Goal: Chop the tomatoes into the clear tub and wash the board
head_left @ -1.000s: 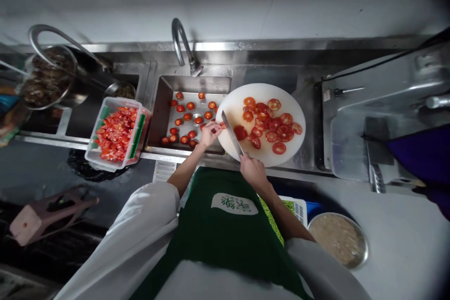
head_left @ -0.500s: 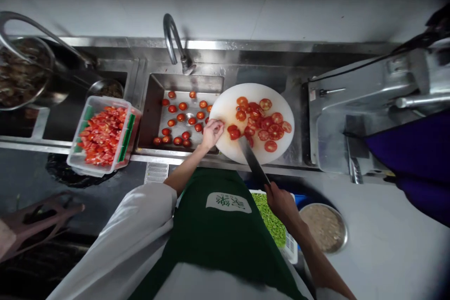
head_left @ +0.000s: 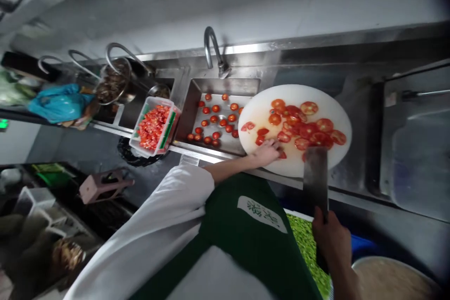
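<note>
Fingers (head_left: 276,149) of the left hand (head_left: 267,152) spread flat, palm down, on loose tomato slices (head_left: 302,126) at the near-left edge of the round white cutting board (head_left: 333,103), grasping nothing. Right hand (head_left: 330,239) clenched around the handle of a cleaver (head_left: 315,173), blade flat, tip over the board's near rim, just right of the left hand. More whole tomatoes (head_left: 216,122) down in the sink (head_left: 197,93) to the left; a tub of diced tomato (head_left: 153,126) beyond that. Best done, by the look of it, with fingertips curled back, slices gathered into 1 tight pile, blade squared to the board before any cut, edge well apart from the knuckles.
</note>
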Demonstrator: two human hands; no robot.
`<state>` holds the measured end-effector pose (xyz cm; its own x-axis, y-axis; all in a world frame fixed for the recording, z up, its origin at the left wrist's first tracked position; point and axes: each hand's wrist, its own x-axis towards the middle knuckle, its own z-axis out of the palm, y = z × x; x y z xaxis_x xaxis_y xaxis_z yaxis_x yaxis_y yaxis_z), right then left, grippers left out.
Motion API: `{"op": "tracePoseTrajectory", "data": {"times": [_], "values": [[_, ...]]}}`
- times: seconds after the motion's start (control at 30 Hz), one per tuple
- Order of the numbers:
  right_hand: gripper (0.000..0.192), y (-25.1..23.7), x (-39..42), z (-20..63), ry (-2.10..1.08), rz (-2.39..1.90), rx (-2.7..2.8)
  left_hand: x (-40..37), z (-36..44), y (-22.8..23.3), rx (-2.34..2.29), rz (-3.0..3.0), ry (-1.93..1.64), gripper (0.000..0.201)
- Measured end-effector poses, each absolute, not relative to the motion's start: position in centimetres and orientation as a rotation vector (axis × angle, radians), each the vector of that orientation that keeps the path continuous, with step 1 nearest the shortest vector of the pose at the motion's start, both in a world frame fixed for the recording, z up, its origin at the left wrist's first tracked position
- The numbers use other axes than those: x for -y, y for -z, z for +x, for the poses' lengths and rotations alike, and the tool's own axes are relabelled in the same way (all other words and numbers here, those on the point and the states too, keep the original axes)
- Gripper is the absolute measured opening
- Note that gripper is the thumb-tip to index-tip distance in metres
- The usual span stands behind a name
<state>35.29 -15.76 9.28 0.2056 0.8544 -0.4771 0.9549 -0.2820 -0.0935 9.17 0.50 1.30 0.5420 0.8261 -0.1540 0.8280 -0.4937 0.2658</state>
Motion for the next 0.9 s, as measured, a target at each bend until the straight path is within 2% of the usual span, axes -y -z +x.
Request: {"op": "tracePoseTrajectory", "data": {"times": [0.2, 0.27, 0.57, 0.8, 0.9], "values": [[0.026, -12.1, 14.8, 32.0, 0.641, 2.112, -1.816, 0.2, 7.5, -1.6, -1.467, 2.336, -0.187, 0.019], [0.028, -12.7, 14.4, 31.1, 0.62, 2.079, -1.836, 0.2, 7.5, -1.0, -1.506, 2.282, -0.261, 0.022], [0.033, -12.2, 14.2, 28.1, 0.751, 1.833, -1.795, 1.7, 6.0, -0.3, -1.487, 2.144, -0.467, 0.018], [0.034, -11.7, 12.7, 27.4, 0.767, 1.807, -1.751, 3.6, 5.2, 0.7, -1.373, 1.981, -1.024, 0.022], [0.034, -12.3, 12.3, 28.1, 0.757, 1.807, -1.76, 5.2, 4.7, 1.6, -1.387, 1.986, -1.117, 0.025]]}}
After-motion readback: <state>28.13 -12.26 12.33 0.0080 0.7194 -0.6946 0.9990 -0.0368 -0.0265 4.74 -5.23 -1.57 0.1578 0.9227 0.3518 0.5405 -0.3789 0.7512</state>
